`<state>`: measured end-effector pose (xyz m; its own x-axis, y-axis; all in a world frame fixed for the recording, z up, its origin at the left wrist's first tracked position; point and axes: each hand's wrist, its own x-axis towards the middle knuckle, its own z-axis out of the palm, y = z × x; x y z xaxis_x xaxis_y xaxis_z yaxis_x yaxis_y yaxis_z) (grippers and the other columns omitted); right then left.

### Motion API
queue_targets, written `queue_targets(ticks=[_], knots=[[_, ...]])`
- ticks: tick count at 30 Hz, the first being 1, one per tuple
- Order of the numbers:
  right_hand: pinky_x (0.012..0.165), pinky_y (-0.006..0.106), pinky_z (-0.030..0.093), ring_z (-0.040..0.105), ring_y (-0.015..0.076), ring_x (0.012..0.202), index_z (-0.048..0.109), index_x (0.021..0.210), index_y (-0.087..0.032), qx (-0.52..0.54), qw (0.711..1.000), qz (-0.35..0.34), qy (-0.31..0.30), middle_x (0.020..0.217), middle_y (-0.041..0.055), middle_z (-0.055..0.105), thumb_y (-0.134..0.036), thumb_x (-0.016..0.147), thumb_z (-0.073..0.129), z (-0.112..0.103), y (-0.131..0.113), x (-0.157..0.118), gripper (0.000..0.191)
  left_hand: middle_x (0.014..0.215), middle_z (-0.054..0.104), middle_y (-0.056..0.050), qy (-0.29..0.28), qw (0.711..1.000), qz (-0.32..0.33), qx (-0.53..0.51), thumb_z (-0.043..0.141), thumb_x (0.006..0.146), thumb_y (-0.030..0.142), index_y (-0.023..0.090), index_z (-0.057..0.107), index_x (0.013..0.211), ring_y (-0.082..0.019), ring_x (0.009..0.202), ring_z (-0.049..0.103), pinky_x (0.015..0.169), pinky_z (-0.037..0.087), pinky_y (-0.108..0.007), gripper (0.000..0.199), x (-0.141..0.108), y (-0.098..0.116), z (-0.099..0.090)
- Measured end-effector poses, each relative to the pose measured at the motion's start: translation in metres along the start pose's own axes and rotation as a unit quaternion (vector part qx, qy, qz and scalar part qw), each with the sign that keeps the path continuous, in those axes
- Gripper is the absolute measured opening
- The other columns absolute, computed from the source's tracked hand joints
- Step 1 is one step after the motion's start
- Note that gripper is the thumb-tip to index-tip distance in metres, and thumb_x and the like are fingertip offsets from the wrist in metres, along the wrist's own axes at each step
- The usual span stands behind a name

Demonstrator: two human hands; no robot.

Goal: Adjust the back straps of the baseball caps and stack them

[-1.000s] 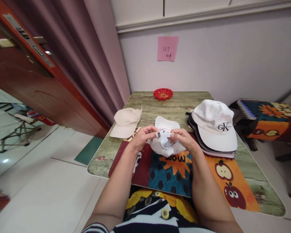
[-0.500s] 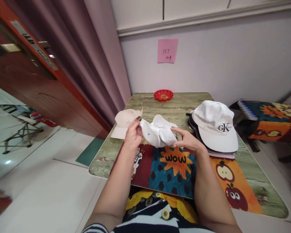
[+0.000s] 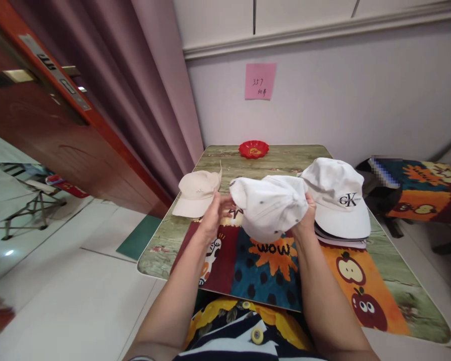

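A white baseball cap point(image 3: 268, 205) hangs in the air over the colourful mat, its rounded crown turned towards me. My right hand point(image 3: 306, 213) grips the cap at its right end, with part of the fingers hidden behind the fabric. My left hand point(image 3: 216, 214) is beside the cap's left end, fingers apart and not closed on it. To the left, a beige cap point(image 3: 198, 190) with a small logo lies on the table, just beyond my left hand. A stack of caps stands at the right, topped by a white cap with black letters point(image 3: 336, 195).
The wood-patterned table point(image 3: 161, 245) carries a printed mat point(image 3: 263, 281). Near the wall sits a red scalloped dish point(image 3: 253, 149). A pink note point(image 3: 260, 81) is stuck on the wall. On the left are a curtain point(image 3: 146, 90) and a wooden door point(image 3: 78, 160).
The white cap has been turned so its crown faces me, and it has shifted right, overlapping the stack. My left hand has let go of its strap end.
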<state>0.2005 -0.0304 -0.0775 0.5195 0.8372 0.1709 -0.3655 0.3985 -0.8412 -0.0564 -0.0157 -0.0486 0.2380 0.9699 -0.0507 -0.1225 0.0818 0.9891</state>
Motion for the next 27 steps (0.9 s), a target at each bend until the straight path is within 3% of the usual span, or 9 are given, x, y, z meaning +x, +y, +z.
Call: queue_targets(ticks=[3, 5, 9, 13, 16, 20, 23, 25, 27], knots=[[0.079, 0.033, 0.061, 0.072, 0.0193, 0.083, 0.072, 0.105, -0.019, 0.069, 0.995, 0.02, 0.076, 0.093, 0.003, 0.075, -0.039, 0.081, 0.071, -0.001, 0.008, 0.007, 0.031, 0.104, 0.077, -0.017, -0.121, 0.981, -0.117, -0.093, 0.061, 0.076, 0.082, 0.013, 0.07, 0.109, -0.027, 0.098, 0.073, 0.083, 0.056, -0.035, 0.077, -0.019, -0.023, 0.016], [0.082, 0.029, 0.06, 0.071, 0.0152, 0.082, 0.071, 0.101, -0.019, 0.107, 0.984, 0.041, 0.139, 0.089, -0.0018, 0.075, -0.028, 0.078, 0.074, -0.002, 0.015, 0.01, 0.025, 0.111, 0.076, -0.017, -0.165, 0.963, -0.154, -0.147, 0.079, 0.072, 0.066, 0.014, 0.068, 0.117, -0.029, 0.101, 0.073, 0.09, 0.057, -0.04, 0.07, -0.031, -0.034, 0.029], [0.08, 0.022, 0.059, 0.07, 0.011, 0.077, 0.07, 0.097, -0.019, 0.134, 0.97, 0.121, 0.162, 0.084, -0.0038, 0.075, -0.021, 0.082, 0.071, -0.002, 0.025, 0.01, 0.015, 0.107, 0.078, -0.014, -0.048, 0.955, -0.143, -0.257, 0.089, 0.07, 0.028, 0.013, 0.07, 0.111, -0.026, 0.1, 0.074, 0.098, 0.056, -0.039, 0.047, -0.034, -0.041, 0.048], [0.07, 0.024, 0.062, 0.073, 0.0133, 0.074, 0.069, 0.097, -0.019, 0.123, 0.96, 0.229, 0.106, 0.086, 0.0019, 0.077, -0.035, 0.096, 0.06, -0.001, 0.024, 0.006, 0.018, 0.102, 0.079, -0.013, 0.057, 0.941, -0.083, -0.322, 0.08, 0.077, 0.017, 0.011, 0.071, 0.106, -0.024, 0.102, 0.074, 0.105, 0.053, -0.039, 0.031, -0.008, -0.014, 0.044], [0.072, 0.03, 0.064, 0.076, 0.0193, 0.089, 0.07, 0.101, -0.019, 0.082, 0.95, 0.301, 0.018, 0.099, 0.01, 0.078, -0.048, 0.102, 0.046, -0.002, 0.022, 0.003, 0.037, 0.104, 0.079, -0.012, 0.103, 0.936, -0.004, -0.336, 0.073, 0.084, 0.014, 0.011, 0.071, 0.11, -0.023, 0.106, 0.073, 0.108, 0.052, -0.04, 0.027, 0.018, 0.027, 0.024], [0.071, 0.025, 0.064, 0.075, 0.0157, 0.084, 0.071, 0.099, -0.018, 0.043, 0.942, 0.333, 0.001, 0.099, 0.0097, 0.078, -0.043, 0.102, 0.049, -0.004, 0.022, 0.001, 0.033, 0.112, 0.078, -0.012, 0.169, 0.91, 0.098, -0.367, 0.066, 0.092, 0.019, 0.01, 0.069, 0.12, -0.022, 0.116, 0.07, 0.11, 0.051, -0.038, 0.029, 0.046, 0.069, -0.023], [0.067, 0.022, 0.063, 0.074, 0.0128, 0.075, 0.072, 0.094, -0.019, 0.034, 0.94, 0.338, 0.023, 0.091, 0.0067, 0.078, -0.036, 0.101, 0.053, -0.004, 0.025, 0.001, 0.026, 0.112, 0.078, -0.012, 0.286, 0.885, 0.095, -0.355, 0.064, 0.095, 0.02, 0.01, 0.067, 0.126, -0.022, 0.117, 0.069, 0.106, 0.054, -0.036, 0.034, 0.052, 0.064, -0.066], [0.066, 0.021, 0.062, 0.073, 0.0119, 0.072, 0.072, 0.091, -0.018, 0.03, 0.938, 0.342, 0.04, 0.087, 0.0057, 0.078, -0.032, 0.101, 0.054, -0.004, 0.026, 0.001, 0.024, 0.106, 0.079, -0.014, 0.384, 0.87, 0.009, -0.31, 0.063, 0.094, 0.018, 0.009, 0.068, 0.125, -0.024, 0.112, 0.072, 0.099, 0.058, -0.037, 0.033, 0.048, 0.047, -0.092], [0.065, 0.02, 0.062, 0.072, 0.0113, 0.069, 0.071, 0.089, -0.018, 0.026, 0.936, 0.347, 0.052, 0.084, 0.0053, 0.078, -0.029, 0.1, 0.055, -0.003, 0.028, 0.001, 0.023, 0.103, 0.078, -0.017, 0.425, 0.858, -0.029, -0.287, 0.064, 0.091, 0.014, 0.006, 0.067, 0.124, -0.027, 0.107, 0.073, 0.094, 0.061, -0.042, 0.034, 0.042, 0.027, -0.111]])
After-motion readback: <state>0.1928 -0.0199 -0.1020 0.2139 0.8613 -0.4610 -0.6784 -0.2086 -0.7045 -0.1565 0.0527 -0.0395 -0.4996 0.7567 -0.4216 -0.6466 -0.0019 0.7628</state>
